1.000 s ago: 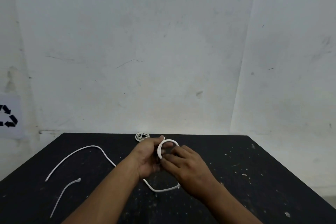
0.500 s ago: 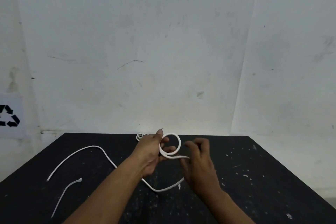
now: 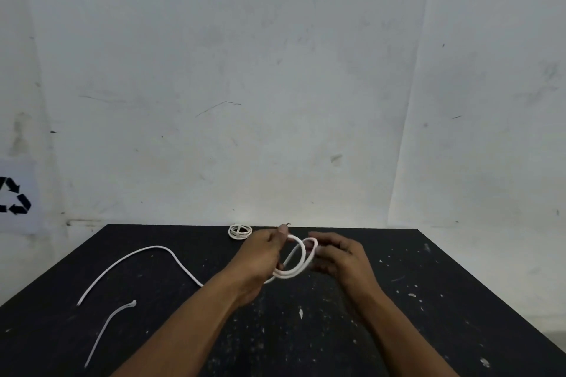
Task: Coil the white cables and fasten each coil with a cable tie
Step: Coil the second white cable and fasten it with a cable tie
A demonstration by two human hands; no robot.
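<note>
Head view, one moment of cable coiling. Nearest the wearer, at 8 o'clock from the hands, a thin cable tie lies loose on the black table, touching nothing else. Beyond it, the free tail of the white cable arches in from 9 o'clock and passes behind the left forearm.

At table centre both hands hold the wound part, about two loops, which appear raised just off the top. The left hand has its fingers curled round the loops at their 9 o'clock side, thumb uppermost. The right hand, fingers bent, appears to pinch them at 2 o'clock, though blur hides the exact contact.

At the far edge, at 11 o'clock from the left hand, sits a finished coil, crossed by what looks like a tie. Behind it stands a scuffed white wall, with a recycling sign at 9 o'clock.

Handling, as judged: the cable looks light and springy, since it keeps rounded arcs rather than flopping. The turns will therefore tend to spring open, and the smooth jacket may slip. The best hold is where the turns overlap, all strands pinched together in one hand. The other hand then feeds in the tail.
</note>
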